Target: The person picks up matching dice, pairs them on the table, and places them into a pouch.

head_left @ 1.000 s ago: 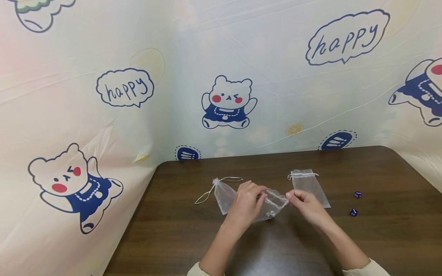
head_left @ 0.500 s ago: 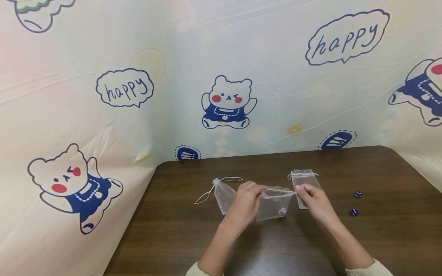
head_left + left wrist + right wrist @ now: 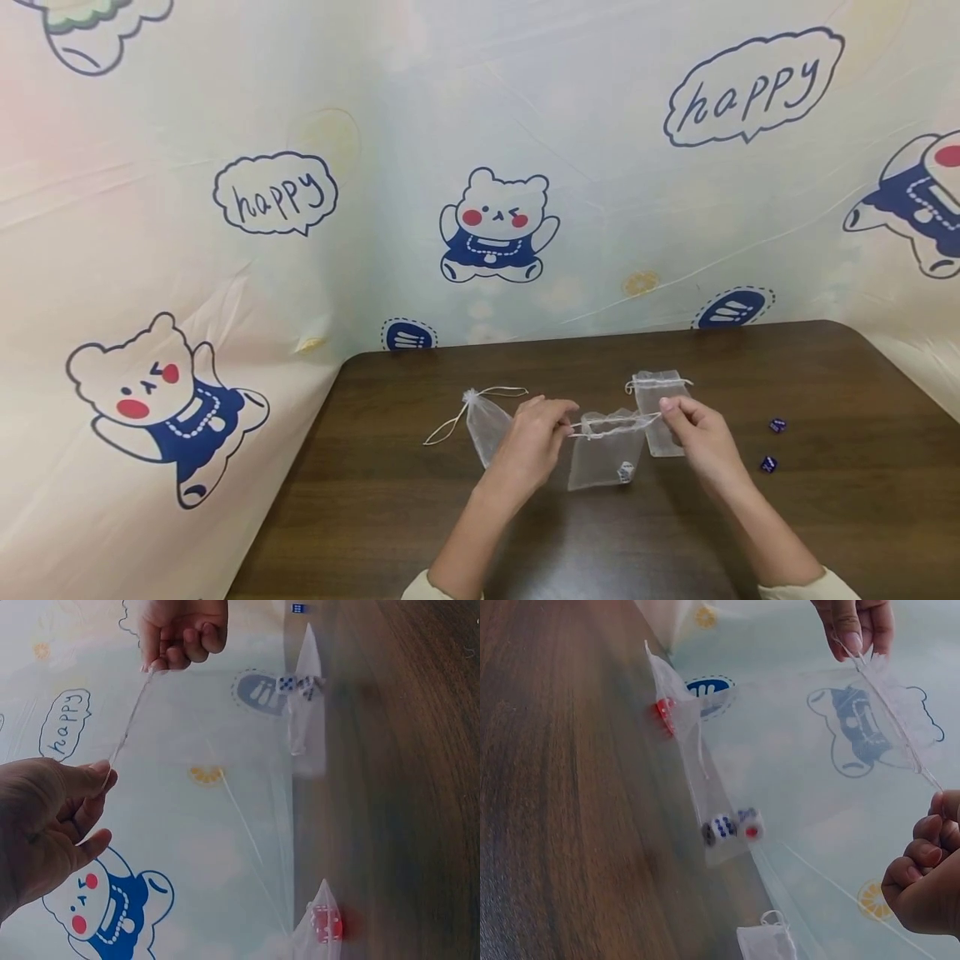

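A sheer white drawstring pouch point(image 3: 603, 458) hangs between my two hands above the table, its mouth gathered in ripples along the cord. White dice point(image 3: 733, 827) with blue and red pips sit in its lower corner, on the right-hand side in the head view. My left hand point(image 3: 531, 446) pinches the drawstring at the left side between thumb and fingertips. At the opposite side, the cord's end is pinched by my right hand point(image 3: 701, 437), with the other fingers curled in. The cord point(image 3: 133, 724) runs taut from hand to hand in the left wrist view.
Left of the hands lies a second pouch point(image 3: 486, 421), drawn closed, with red dice point(image 3: 328, 922) inside. A flat third pouch point(image 3: 663, 437) lies behind the right hand. Two dark blue dice point(image 3: 768, 464) rest farther right on the brown table point(image 3: 390, 517). A printed cloth point(image 3: 600, 233) stands behind.
My right hand has moved right, pulling the cord out. The pouch has shifted right and now hangs straighter, its mouth narrowing into ripples. My left hand has stayed nearly in place.
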`<state>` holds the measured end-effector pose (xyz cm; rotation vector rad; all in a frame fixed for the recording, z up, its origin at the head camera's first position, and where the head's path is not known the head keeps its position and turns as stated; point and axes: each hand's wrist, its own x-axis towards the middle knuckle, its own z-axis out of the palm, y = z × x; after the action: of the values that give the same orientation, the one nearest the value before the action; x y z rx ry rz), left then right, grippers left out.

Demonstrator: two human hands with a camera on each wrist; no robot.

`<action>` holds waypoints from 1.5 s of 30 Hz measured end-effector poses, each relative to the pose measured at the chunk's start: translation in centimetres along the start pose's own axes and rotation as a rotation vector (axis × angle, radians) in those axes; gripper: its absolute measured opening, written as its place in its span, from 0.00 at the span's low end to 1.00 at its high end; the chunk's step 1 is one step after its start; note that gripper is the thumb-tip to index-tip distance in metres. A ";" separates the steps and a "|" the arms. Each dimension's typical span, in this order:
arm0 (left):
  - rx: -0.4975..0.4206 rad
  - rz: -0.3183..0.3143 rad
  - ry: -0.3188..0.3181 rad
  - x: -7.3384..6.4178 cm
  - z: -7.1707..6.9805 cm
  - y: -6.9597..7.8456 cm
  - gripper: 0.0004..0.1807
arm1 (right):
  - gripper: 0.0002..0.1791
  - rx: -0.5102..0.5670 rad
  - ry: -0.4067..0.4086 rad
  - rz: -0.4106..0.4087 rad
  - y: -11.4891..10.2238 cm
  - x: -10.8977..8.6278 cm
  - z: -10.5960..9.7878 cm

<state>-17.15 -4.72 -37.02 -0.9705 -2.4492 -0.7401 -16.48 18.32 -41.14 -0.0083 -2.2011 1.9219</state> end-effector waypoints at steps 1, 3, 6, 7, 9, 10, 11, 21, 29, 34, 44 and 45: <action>-0.005 -0.001 -0.005 0.0 0.0 0.0 0.12 | 0.15 0.003 -0.001 -0.002 0.0 0.0 -0.1; -0.013 0.001 -0.015 -0.1 0.0 -0.1 0.10 | 0.15 0.010 0.002 -0.007 0.1 0.0 -0.3; -0.019 0.008 -0.032 -0.2 0.0 -0.1 0.09 | 0.15 0.024 0.009 -0.012 0.1 0.1 -0.6; -0.016 0.012 -0.037 -0.2 -0.1 -0.1 0.08 | 0.15 0.032 0.014 -0.010 0.2 0.1 -0.7; -0.004 0.026 -0.045 -0.3 -0.1 -0.1 0.07 | 0.15 0.051 0.019 -0.006 0.2 0.1 -0.9; 0.004 0.032 -0.048 -0.3 -0.1 -0.2 0.07 | 0.15 0.059 0.022 -0.003 0.2 0.1 -0.9; 0.014 0.039 -0.049 -0.4 -0.1 -0.2 0.06 | 0.15 0.065 0.027 0.002 0.2 0.2 -1.0; 0.053 0.009 0.068 -0.5 -0.2 -0.5 0.03 | 0.14 0.072 0.059 0.005 0.1 0.3 -1.6; 0.089 -0.063 0.161 -0.7 -0.4 -0.8 0.03 | 0.14 0.093 0.074 -0.012 0.1 0.3 -1.9; 0.091 -0.067 0.200 -0.8 -0.4 -1.1 0.04 | 0.14 0.083 0.089 -0.013 0.0 0.2 -2.1; 0.086 -0.093 0.255 -1.2 -0.8 -1.8 0.03 | 0.15 0.169 0.148 -0.018 0.1 0.2 -2.7; 0.085 -0.097 0.260 -1.2 -0.8 -1.8 0.04 | 0.15 0.178 0.149 -0.017 0.2 0.1 -2.8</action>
<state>-17.50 -6.93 -37.63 -0.6816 -2.2915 -0.7376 -16.18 21.07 -40.95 -0.1005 -1.9246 2.0304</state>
